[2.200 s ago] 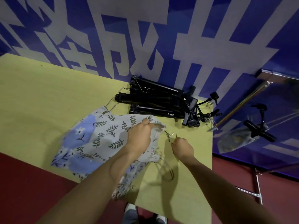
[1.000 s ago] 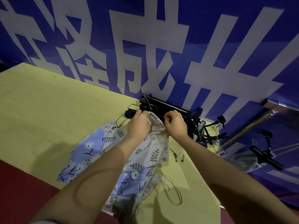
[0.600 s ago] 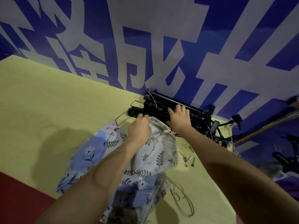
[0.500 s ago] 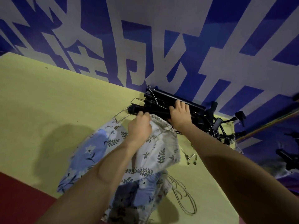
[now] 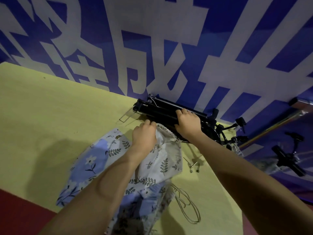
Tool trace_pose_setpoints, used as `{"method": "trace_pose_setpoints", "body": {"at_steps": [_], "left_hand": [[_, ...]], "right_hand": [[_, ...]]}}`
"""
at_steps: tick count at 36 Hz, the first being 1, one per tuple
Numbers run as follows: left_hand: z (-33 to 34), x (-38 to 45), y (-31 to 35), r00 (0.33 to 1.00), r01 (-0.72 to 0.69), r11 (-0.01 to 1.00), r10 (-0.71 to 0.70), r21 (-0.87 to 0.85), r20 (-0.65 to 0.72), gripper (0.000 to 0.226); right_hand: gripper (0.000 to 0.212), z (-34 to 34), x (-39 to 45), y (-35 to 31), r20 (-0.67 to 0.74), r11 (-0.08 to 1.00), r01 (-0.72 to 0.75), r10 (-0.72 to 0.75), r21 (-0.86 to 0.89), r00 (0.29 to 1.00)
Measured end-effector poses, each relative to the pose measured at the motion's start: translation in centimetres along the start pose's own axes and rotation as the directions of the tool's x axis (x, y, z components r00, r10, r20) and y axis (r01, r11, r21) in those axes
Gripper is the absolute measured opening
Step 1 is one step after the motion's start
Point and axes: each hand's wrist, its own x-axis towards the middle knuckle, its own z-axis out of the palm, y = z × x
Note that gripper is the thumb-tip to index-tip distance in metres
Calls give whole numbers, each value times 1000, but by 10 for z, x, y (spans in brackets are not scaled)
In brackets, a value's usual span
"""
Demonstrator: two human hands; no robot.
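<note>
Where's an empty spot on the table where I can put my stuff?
The big yellow table part left of the bag, up to the blue wall, is bare. A thin strip lies right of the cord. Crowded: the back right, with tripods and pins.

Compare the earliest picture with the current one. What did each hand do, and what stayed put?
The right hand let go of the metal pegs, went up to the mouth of the bag, then further on to the black tripod, which it now grips. The left hand slid along the bag to its mouth and holds the rim. The pegs, cord and tripod stayed on the table.
</note>
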Motion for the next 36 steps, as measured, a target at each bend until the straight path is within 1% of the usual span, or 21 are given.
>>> {"method": "trace_pose_setpoints", "body": {"at_steps": [3,7,11,14,16,17,18,21,24,25,26,27,29,30,32,34,36], "left_hand": [[-3,-2,7,999,-28,999,28,29,-14,32],[-8,-7,16,999,-33,998,34,51,-28,34],[-17,-15,21,997,-12,1000,13,17,-79,34],[-27,-22,27,994,15,999,-20,-42,-106,34],[-34,-25,31,991,28,996,-38,-81,-130,38],[-32,-26,30,989,15,997,-27,-79,-145,39],[-36,-29,33,985,-26,998,16,-59,-173,38],[-38,-31,34,986,-114,993,116,28,-116,39],[-41,-35,36,992,-111,990,115,87,-50,38],[-40,-36,37,993,-99,993,102,64,-51,38],[-39,-36,37,995,-76,997,76,5,-58,39],[-39,-38,37,997,-46,995,40,-89,-70,38],[-38,-39,38,995,4,957,-32,-291,-90,38],[-38,-38,39,995,12,944,-45,-329,-91,43],[-36,-37,39,997,-5,943,-21,-333,-76,57],[-35,-34,41,997,-39,948,14,-315,-80,65],[-34,-32,43,996,-52,974,35,-222,-79,71]], "right_hand": [[40,-16,-9,8,-47,998,-46,48,50,998],[43,-32,-25,15,-90,982,-131,144,140,985],[51,-47,-43,22,-110,958,-192,219,214,969],[56,-58,-56,29,-126,951,-204,237,233,963],[56,-65,-63,35,-124,944,-214,251,253,960],[54,-65,-64,38,-115,935,-223,263,274,958],[51,-70,-71,43,-131,927,-229,277,297,952],[44,-73,-82,51,-133,902,-259,321,345,938],[44,-73,-94,56,-118,871,-281,354,403,928],[45,-72,-98,57,-112,859,-283,361,426,926],[45,-71,-101,59,-106,851,-280,361,443,927],[45,-69,-105,60,-104,848,-271,353,455,930],[44,-65,-110,63,-96,845,-244,326,477,941],[43,-64,-112,64,-89,839,-233,314,493,945],[39,-62,-115,65,-72,823,-225,305,522,950],[38,-63,-117,66,-60,807,-225,305,546,950],[41,-64,-120,65,-64,794,-209,296,571,953]]}}
